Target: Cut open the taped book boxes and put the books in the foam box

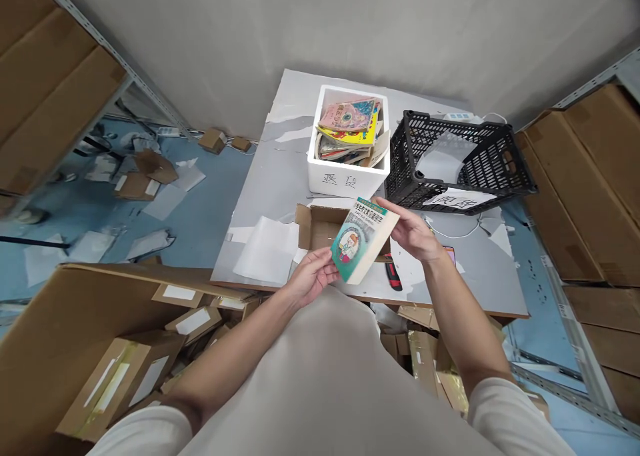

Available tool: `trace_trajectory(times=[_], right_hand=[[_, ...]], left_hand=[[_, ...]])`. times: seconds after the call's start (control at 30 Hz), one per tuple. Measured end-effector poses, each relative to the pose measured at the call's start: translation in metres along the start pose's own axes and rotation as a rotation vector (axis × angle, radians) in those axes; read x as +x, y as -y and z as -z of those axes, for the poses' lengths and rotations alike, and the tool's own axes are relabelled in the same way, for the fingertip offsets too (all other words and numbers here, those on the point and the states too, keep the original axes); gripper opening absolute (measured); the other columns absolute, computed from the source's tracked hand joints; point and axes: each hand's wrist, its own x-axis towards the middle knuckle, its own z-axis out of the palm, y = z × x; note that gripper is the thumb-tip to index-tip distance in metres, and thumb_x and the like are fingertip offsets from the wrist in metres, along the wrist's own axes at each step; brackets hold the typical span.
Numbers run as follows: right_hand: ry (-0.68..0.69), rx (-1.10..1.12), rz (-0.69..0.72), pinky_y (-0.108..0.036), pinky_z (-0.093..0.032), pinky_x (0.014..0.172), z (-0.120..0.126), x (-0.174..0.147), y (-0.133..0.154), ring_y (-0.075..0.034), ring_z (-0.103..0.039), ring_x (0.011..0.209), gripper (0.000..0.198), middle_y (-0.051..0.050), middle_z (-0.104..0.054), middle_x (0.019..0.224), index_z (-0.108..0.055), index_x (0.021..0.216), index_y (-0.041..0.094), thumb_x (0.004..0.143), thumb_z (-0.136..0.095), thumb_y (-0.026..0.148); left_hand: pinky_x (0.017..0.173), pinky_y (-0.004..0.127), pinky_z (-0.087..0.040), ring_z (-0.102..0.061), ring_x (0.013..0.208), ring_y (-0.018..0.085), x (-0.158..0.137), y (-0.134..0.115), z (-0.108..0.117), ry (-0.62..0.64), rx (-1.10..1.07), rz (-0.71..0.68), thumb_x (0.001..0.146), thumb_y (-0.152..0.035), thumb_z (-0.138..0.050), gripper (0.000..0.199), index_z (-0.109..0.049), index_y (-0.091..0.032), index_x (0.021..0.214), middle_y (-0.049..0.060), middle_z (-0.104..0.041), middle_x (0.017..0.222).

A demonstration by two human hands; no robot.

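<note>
A thick green-and-white book [357, 239] is held tilted between both hands above the table, its printed cover facing up. My left hand [316, 275] grips its lower left corner, thumb on the cover. My right hand [413, 233] is closed round the upper right edge, and some of its fingers are hidden behind the book. Behind and below the book sits an open cardboard box [304, 226], partly covered by it. A red-and-black utility knife [393, 276] lies close to the right hand on the table.
Beyond the box stands a white foam box [334, 179] filled with books [347, 117]. A black plastic crate [463, 133] with paper inside is to its right. White paper [265, 249] lies on the grey table [260, 183]. Cardboard parcels [135, 373] fill a large carton in front.
</note>
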Motion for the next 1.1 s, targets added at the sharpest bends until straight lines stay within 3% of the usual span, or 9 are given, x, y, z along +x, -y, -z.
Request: trace_trajectory(times=[0.07,0.2,0.27,0.37,0.47,0.6,0.87,1.0,1.1], right_hand=[[0.043,-0.042,0.065,-0.04,-0.046,0.097,-0.003,0.006,0.002,-0.028,-0.043,0.128,0.086,-0.005,-0.044,0.142,-0.052,0.132,0.033,0.055,-0.079,0.061],[-0.006,-0.028,0.04,-0.035,-0.052,0.084,-0.013,0.021,0.003,-0.021,-0.059,0.106,0.061,-0.005,-0.057,0.125,-0.059,0.12,0.032,0.064,-0.079,0.048],[-0.106,-0.026,-0.003,-0.032,-0.053,0.075,-0.017,0.024,0.005,-0.017,-0.062,0.09,0.05,-0.004,-0.064,0.11,-0.063,0.11,0.027,0.067,-0.078,0.045],[-0.256,-0.062,-0.098,-0.028,-0.052,0.062,-0.018,0.024,0.009,-0.015,-0.062,0.076,0.041,-0.003,-0.068,0.093,-0.066,0.102,0.022,0.068,-0.076,0.044],[-0.377,-0.109,-0.151,-0.027,-0.051,0.056,-0.016,0.021,0.01,-0.015,-0.062,0.069,0.041,-0.003,-0.069,0.086,-0.067,0.101,0.02,0.068,-0.075,0.044],[-0.4,-0.105,-0.183,-0.029,-0.053,0.057,-0.015,0.02,0.005,-0.017,-0.065,0.071,0.045,-0.004,-0.071,0.087,-0.068,0.101,0.021,0.065,-0.077,0.045],[-0.392,-0.083,-0.154,-0.031,-0.056,0.059,-0.011,0.016,-0.001,-0.018,-0.066,0.075,0.045,-0.004,-0.072,0.089,-0.068,0.103,0.022,0.065,-0.078,0.045],[-0.306,0.02,-0.082,-0.032,-0.057,0.063,-0.003,0.007,-0.001,-0.02,-0.067,0.085,0.051,-0.006,-0.071,0.101,-0.067,0.109,0.026,0.068,-0.071,0.057],[-0.177,0.101,0.074,-0.038,-0.057,0.078,0.001,0.004,0.002,-0.026,-0.06,0.11,0.068,-0.006,-0.063,0.123,-0.061,0.12,0.032,0.061,-0.073,0.063]], left_hand=[[0.068,0.028,-0.055,-0.065,0.064,0.013,0.001,0.001,-0.005,0.079,-0.05,0.134,0.075,-0.028,-0.07,0.021,-0.067,-0.012,0.089,0.006,-0.069,0.074],[0.082,0.037,-0.055,-0.067,0.077,0.018,0.001,-0.002,-0.016,0.158,0.006,0.303,0.078,-0.024,-0.067,0.024,-0.069,-0.011,0.098,0.01,-0.071,0.084],[0.086,0.042,-0.053,-0.066,0.094,0.024,0.0,-0.005,-0.016,0.148,0.019,0.254,0.079,-0.033,-0.067,0.031,-0.068,-0.015,0.105,0.013,-0.07,0.103],[0.089,0.05,-0.051,-0.062,0.108,0.03,0.0,-0.009,-0.009,0.1,-0.023,0.05,0.079,-0.061,-0.058,0.053,-0.064,-0.021,0.114,0.012,-0.065,0.12],[0.093,0.049,-0.049,-0.063,0.105,0.028,0.002,-0.004,0.002,-0.029,0.119,-0.178,0.07,-0.057,-0.071,0.06,-0.063,-0.021,0.118,0.011,-0.068,0.115],[0.092,0.045,-0.051,-0.065,0.102,0.025,0.007,0.008,0.009,-0.164,0.289,-0.288,0.064,-0.04,-0.081,0.059,-0.064,-0.017,0.116,0.011,-0.071,0.106],[0.09,0.044,-0.053,-0.065,0.102,0.025,0.007,0.013,0.005,-0.178,0.267,-0.31,0.065,-0.041,-0.079,0.058,-0.065,-0.017,0.116,0.01,-0.071,0.109],[0.088,0.039,-0.053,-0.068,0.092,0.021,0.003,0.008,0.001,-0.085,0.198,-0.263,0.069,-0.037,-0.077,0.045,-0.068,-0.018,0.109,0.008,-0.073,0.099],[0.081,0.034,-0.054,-0.069,0.082,0.019,0.0,0.002,-0.005,0.084,0.089,-0.109,0.072,-0.037,-0.075,0.032,-0.072,-0.014,0.095,0.008,-0.073,0.087]])
